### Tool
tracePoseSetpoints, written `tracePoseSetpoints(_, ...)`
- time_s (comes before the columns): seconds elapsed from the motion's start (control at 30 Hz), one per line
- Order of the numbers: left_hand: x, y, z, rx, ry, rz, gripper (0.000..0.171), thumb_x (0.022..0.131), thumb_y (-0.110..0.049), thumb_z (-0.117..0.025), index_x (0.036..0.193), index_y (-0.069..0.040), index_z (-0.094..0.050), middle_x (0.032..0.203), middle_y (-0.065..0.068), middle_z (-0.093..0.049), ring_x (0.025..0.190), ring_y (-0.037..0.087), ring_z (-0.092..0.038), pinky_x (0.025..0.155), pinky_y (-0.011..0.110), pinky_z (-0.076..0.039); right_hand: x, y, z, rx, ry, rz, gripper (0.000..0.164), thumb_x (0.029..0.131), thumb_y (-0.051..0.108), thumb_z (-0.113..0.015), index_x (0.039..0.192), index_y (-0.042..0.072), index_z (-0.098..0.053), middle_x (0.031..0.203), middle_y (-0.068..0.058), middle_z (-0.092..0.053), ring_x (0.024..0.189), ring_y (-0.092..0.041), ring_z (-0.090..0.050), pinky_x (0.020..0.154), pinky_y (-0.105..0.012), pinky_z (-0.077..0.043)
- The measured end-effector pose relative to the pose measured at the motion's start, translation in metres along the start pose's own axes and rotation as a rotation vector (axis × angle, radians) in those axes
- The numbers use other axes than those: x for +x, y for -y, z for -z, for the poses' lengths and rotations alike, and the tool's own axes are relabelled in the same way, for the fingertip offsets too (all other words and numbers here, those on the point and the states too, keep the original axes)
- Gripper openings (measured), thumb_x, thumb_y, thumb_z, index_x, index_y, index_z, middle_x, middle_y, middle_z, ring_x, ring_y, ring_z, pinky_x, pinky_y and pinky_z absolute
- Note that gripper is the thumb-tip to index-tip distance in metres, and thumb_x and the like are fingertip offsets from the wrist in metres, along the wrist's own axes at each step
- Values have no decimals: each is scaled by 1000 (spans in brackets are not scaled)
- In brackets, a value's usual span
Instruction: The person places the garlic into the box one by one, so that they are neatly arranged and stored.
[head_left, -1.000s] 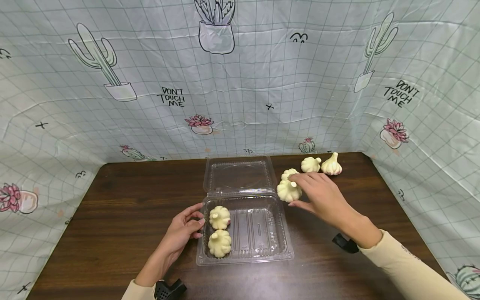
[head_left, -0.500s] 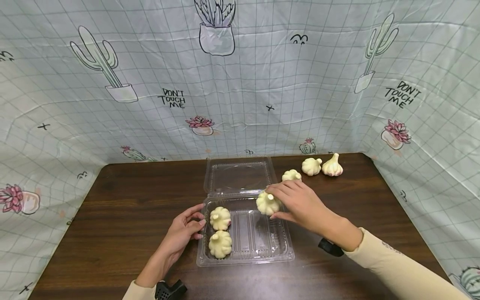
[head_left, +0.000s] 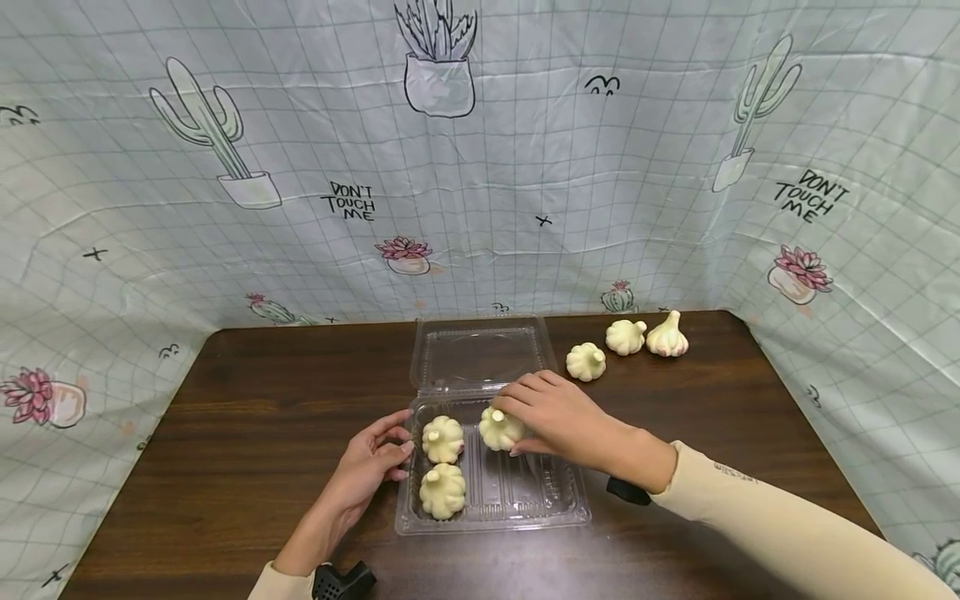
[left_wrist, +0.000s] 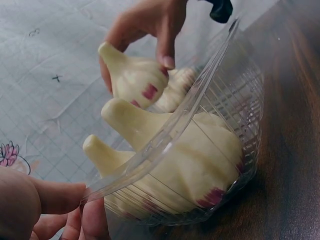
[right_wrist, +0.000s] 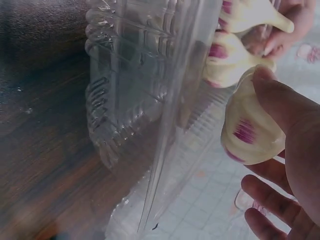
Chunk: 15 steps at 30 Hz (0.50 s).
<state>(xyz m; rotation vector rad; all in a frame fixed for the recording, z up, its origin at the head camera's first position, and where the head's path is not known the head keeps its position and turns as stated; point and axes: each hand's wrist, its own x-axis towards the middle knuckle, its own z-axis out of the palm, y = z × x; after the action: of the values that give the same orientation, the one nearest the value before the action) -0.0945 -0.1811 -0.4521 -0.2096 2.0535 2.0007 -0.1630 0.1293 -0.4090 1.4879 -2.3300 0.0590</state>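
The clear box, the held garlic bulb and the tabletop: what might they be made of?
Clear box: glossy plastic, most likely; transparent, with moulded ribs and bright highlights.
Held garlic bulb: perhaps foam or plastic, smooth, fairly matte; purple patches like paint hint it's fake.
Tabletop: wood or laminate, faintly shiny; dark grain shows.

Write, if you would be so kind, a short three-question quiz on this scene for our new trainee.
1. How many garlic bulbs rest on the table outside the clear container?
2. True or false: the container's lid is open.
3. What does the left hand pinch? (A) a garlic bulb's stem (B) the container's rim (C) the edge of the table

Key: 1. Three. 2. True. 3. B, as the left wrist view shows.
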Motion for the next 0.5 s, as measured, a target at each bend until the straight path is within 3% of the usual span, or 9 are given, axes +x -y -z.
tracePoseSetpoints(0.5, 0, 1, -1, 1, -7, -8, 53, 103, 5, -58, 155, 4, -45, 114, 7, -54, 84, 8, -57, 67, 21, -55, 17, 1, -17, -22, 116, 53, 67, 75, 56, -87, 127, 18, -70, 123, 2, -70, 113, -19, -63, 97, -36, -51)
